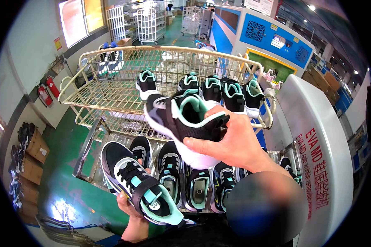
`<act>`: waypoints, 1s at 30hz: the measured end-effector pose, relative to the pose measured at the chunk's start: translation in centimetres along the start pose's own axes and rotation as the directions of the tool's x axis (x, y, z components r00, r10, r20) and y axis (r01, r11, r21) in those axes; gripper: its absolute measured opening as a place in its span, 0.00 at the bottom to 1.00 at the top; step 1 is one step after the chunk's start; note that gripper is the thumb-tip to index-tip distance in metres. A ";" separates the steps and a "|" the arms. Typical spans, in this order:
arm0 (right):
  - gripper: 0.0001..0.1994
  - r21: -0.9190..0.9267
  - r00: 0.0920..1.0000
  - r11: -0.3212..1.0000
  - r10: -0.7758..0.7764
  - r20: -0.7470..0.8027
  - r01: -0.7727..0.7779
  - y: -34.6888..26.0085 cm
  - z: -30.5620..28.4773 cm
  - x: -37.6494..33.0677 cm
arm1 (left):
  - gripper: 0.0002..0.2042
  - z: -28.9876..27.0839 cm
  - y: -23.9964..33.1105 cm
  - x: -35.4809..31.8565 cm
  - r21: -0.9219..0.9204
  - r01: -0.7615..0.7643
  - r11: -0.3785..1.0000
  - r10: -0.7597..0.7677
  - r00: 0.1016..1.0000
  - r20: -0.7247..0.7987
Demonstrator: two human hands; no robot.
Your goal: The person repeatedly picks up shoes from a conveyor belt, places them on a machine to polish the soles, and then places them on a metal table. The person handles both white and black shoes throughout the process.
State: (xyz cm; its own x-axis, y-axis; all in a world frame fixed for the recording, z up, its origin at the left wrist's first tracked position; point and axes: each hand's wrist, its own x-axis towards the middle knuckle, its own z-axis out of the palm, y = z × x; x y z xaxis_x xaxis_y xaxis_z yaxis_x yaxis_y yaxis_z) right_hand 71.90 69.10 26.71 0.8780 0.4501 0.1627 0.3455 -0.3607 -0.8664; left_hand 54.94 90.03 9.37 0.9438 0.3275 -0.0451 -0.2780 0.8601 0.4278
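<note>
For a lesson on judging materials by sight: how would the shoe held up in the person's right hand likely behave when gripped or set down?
The raised shoe is pinched at its heel by the right hand alone, so it is probably light. Its black upper looks soft and may flex, while the thick white sole likely stays firm. Set down on that flat sole, it should stand without rolling.

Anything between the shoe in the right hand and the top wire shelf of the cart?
Nothing visible. The right hand holds the shoe in open air just in front of the top shelf; its left part is bare wire, with other shoes lined along the right.
</note>
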 end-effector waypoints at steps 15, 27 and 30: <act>0.35 -0.585 0.840 0.807 -0.375 -0.393 0.086 16.3 13.1 16.6 | 0.53 -3.1 3.0 -5.5 0.002 -0.204 0.979 0.203 0.974 -0.105; 0.40 -0.746 0.990 0.663 0.063 0.128 0.055 11.0 14.5 28.2 | 0.51 -2.6 4.2 -7.8 0.145 -0.297 0.944 0.327 0.897 -0.296; 0.36 -0.830 0.993 0.545 -0.076 0.095 0.122 14.8 15.9 29.9 | 0.50 -2.6 4.0 -8.2 0.216 -0.265 0.940 0.324 0.890 -0.320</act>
State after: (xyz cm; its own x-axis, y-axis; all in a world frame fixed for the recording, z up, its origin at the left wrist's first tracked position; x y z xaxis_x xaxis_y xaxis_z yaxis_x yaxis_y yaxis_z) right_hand 98.00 90.17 11.27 0.8134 0.5522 0.1827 0.5699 -0.8195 -0.0604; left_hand 45.58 91.83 9.08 0.6926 0.6957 -0.1905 -0.4725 0.6371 0.6090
